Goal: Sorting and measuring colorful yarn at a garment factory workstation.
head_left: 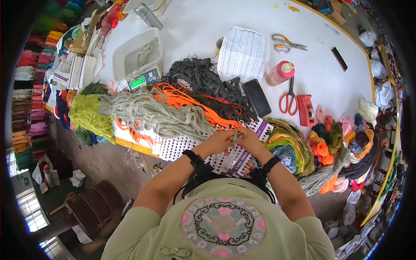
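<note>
My left hand and my right hand meet at the table's front edge, their fingers closed together on a small grey-green bit of yarn. Beneath them lie white cards with rows of punched holes and a purple band. A long bundle of pale grey yarn reaches from the left almost to my left hand. Orange yarn runs behind it toward my fingers, and dark grey yarn is heaped farther back. Right of my right hand sits a coiled multicoloured skein.
A scale with a clear tub stands at the left. A printed sheet, a black phone, a pink bottle, orange-handled scissors and a red tape dispenser lie beyond. Mixed yarn skeins crowd the right.
</note>
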`<act>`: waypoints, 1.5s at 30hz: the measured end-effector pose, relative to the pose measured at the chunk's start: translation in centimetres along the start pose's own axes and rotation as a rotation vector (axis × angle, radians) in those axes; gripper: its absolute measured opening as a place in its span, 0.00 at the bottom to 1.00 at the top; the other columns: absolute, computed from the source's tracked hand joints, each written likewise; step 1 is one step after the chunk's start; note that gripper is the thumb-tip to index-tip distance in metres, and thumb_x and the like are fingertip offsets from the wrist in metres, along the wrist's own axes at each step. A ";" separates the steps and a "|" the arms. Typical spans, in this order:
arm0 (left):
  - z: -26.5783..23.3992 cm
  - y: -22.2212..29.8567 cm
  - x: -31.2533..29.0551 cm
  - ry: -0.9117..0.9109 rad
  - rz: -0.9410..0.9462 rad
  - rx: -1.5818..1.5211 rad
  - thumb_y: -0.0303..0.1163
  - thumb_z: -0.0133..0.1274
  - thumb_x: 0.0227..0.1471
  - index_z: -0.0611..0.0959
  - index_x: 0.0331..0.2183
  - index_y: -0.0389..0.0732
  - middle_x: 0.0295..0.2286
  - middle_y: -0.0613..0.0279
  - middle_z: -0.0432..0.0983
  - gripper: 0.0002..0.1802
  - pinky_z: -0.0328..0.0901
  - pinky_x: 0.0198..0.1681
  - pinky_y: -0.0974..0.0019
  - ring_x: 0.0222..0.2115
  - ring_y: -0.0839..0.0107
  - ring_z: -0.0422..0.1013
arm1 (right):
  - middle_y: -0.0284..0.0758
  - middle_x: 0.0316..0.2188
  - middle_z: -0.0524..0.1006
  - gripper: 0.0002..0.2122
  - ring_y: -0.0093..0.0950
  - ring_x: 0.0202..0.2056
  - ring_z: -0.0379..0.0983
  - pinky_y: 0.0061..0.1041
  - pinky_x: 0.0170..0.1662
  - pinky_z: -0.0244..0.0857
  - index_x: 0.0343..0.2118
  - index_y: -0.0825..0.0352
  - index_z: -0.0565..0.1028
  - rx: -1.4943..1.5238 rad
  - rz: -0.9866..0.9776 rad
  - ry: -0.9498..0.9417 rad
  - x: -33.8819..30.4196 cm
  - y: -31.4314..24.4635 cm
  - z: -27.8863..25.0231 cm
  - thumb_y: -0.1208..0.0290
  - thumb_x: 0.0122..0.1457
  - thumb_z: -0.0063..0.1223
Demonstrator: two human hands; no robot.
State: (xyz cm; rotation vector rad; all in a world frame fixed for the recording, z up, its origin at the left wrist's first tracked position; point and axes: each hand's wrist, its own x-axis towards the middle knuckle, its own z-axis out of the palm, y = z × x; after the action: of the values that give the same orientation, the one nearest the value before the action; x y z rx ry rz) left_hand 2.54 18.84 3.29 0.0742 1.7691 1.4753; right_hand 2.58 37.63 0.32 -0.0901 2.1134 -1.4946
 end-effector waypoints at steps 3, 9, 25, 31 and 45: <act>-0.3 0.0 0.5 -0.032 -0.049 0.126 0.18 0.42 0.50 0.76 0.41 0.40 0.28 0.62 0.78 0.15 0.66 0.20 0.73 0.19 0.74 0.76 | 0.26 0.24 0.76 0.13 0.14 0.23 0.68 0.18 0.27 0.61 0.41 0.67 0.77 0.065 0.102 -0.073 -0.2 -0.8 -0.3 0.69 0.53 0.61; -0.4 -0.2 1.5 -0.057 -0.018 0.346 0.19 0.45 0.49 0.76 0.40 0.39 0.28 0.62 0.79 0.15 0.62 0.16 0.74 0.19 0.74 0.76 | 0.27 0.22 0.76 0.12 0.16 0.20 0.68 0.20 0.25 0.62 0.42 0.65 0.77 0.088 0.122 -0.164 -0.7 -1.1 -0.2 0.66 0.57 0.57; -14.8 -0.3 -7.1 0.332 0.221 -1.333 0.34 0.50 0.59 0.75 0.41 0.40 0.32 0.60 0.77 0.10 0.56 0.15 0.84 0.20 0.83 0.66 | 0.33 0.24 0.79 0.14 0.38 0.31 0.77 0.38 0.32 0.67 0.46 0.52 0.68 -0.320 0.106 -0.066 -0.1 0.2 0.6 0.56 0.59 0.45; -11.1 0.0 -5.2 1.134 0.112 -0.564 0.30 0.52 0.56 0.70 0.53 0.38 0.31 0.63 0.76 0.23 0.58 0.20 0.79 0.21 0.82 0.64 | 0.36 0.24 0.79 0.14 0.40 0.29 0.77 0.41 0.31 0.66 0.46 0.53 0.68 -0.417 0.058 -0.014 0.1 0.8 1.1 0.58 0.57 0.48; -0.4 -3.1 0.5 0.342 0.178 0.582 0.32 0.53 0.52 0.79 0.30 0.37 0.23 0.50 0.75 0.08 0.66 0.30 0.57 0.24 0.53 0.73 | 0.35 0.19 0.77 0.10 0.40 0.25 0.76 0.40 0.27 0.66 0.40 0.55 0.70 -0.384 0.037 0.083 -0.9 -1.2 1.3 0.58 0.58 0.48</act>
State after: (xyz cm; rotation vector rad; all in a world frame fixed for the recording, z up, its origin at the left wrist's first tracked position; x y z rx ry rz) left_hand 3.29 17.77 0.37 0.2974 2.4846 1.0873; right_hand 3.64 36.33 1.42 -0.1299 2.4309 -1.0706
